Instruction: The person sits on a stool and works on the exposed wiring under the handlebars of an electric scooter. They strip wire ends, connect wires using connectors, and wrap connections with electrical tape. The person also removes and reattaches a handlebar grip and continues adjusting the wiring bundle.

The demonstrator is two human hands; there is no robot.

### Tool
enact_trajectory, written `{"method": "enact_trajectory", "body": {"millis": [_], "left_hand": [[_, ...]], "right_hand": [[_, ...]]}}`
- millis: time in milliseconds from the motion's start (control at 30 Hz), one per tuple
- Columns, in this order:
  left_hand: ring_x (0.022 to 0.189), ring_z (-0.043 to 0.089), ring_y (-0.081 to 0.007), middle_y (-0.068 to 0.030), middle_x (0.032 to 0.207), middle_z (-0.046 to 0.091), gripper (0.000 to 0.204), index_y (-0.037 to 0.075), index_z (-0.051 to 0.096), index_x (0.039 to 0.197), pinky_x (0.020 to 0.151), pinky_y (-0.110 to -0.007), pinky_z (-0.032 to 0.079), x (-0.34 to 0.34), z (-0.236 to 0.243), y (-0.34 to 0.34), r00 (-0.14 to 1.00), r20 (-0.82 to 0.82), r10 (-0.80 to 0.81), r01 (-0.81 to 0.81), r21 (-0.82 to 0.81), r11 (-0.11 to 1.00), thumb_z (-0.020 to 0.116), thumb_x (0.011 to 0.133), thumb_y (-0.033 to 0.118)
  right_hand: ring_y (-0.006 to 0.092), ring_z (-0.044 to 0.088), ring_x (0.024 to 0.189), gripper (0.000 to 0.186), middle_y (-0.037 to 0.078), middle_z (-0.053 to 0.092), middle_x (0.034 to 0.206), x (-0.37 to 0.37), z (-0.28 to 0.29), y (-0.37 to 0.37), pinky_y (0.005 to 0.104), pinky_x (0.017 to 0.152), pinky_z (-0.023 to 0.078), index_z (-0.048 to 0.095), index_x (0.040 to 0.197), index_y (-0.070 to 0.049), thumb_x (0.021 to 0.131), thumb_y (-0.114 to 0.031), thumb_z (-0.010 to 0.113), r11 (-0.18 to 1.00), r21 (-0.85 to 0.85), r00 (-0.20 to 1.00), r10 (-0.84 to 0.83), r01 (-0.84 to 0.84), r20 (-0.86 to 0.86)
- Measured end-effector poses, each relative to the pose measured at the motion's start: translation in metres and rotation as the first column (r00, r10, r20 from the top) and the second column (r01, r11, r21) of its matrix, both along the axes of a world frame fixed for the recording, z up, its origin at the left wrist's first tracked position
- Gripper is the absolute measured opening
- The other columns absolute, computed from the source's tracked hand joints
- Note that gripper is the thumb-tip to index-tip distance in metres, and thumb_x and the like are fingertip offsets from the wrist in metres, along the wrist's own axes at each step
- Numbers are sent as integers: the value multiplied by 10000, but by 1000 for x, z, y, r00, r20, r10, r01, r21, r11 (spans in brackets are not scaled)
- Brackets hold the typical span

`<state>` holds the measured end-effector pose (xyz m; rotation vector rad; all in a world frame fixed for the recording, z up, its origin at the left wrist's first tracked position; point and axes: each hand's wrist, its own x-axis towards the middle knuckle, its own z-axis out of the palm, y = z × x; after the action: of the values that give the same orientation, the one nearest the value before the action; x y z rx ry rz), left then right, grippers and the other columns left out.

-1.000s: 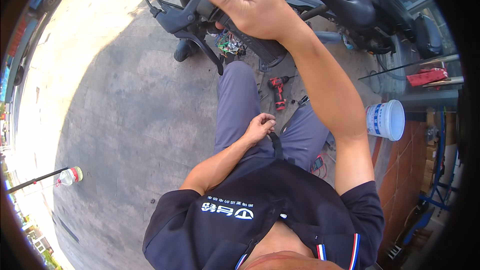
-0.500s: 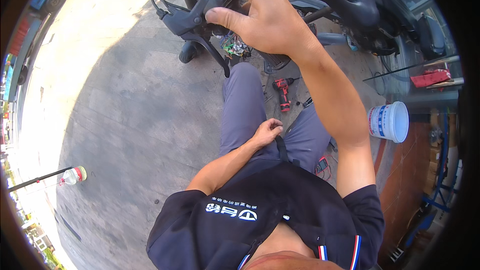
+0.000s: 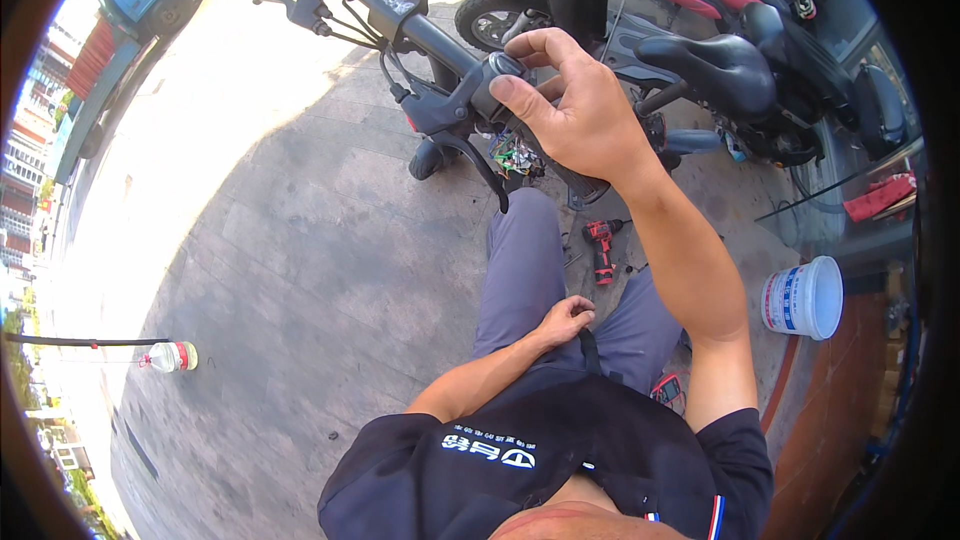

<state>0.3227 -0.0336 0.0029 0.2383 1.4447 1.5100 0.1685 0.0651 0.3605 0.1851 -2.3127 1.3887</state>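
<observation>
My right hand (image 3: 580,105) reaches out to the black handlebar (image 3: 436,30) of a two-wheeler. Its thumb and curled forefinger straddle a round black control (image 3: 507,64) beside the near grip, which the hand partly covers. Below that control, a black brake lever (image 3: 488,168) points toward my knee. A tangle of coloured wires (image 3: 516,156) hangs exposed under the bar. My left hand (image 3: 566,320) lies in my lap with loosely curled fingers, and nothing shows between them.
A red and black cordless drill (image 3: 602,248) lies on the paving past my knees. A red meter (image 3: 669,392) is beside my thigh, and a white bucket (image 3: 822,298) stands to the right. Parked scooters (image 3: 715,65) crowd the far right. A bottle (image 3: 172,356) is at left.
The whole view has shifted, showing more of the handlebar and the street. My right thumb and forefinger have drawn closer together around the round control. My left hand stays in my lap.
</observation>
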Motion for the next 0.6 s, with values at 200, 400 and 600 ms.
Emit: {"method": "enact_trajectory", "body": {"millis": [200,400,600], "left_hand": [[833,614,-115,-38,950,658,312,16,616,1181,755,-285,510,-1,-6,-2,999,-26,-48,48,11,999,653,936,204],[844,621,-112,-45,982,666,315,13,605,1199,747,-274,511,-4,0,-1,998,-10,-56,56,-13,998,648,947,198],[890,623,-104,-66,1102,673,268,23,572,1222,769,-251,508,-37,56,-19,982,148,116,-144,192,971,604,990,155]], "right_hand": [[122,569,830,408,62,640,894,-28,-10,15,280,730,481,659,1008,14,961,-391,649,967,-214,983,162,-140,88],[79,531,799,342,13,600,868,-31,-6,13,249,698,462,633,998,-1,978,-343,637,947,-248,967,234,-203,101],[97,629,771,465,36,617,990,-16,-30,39,230,658,512,604,1134,-17,983,-457,611,863,-464,941,300,-198,156]]}}
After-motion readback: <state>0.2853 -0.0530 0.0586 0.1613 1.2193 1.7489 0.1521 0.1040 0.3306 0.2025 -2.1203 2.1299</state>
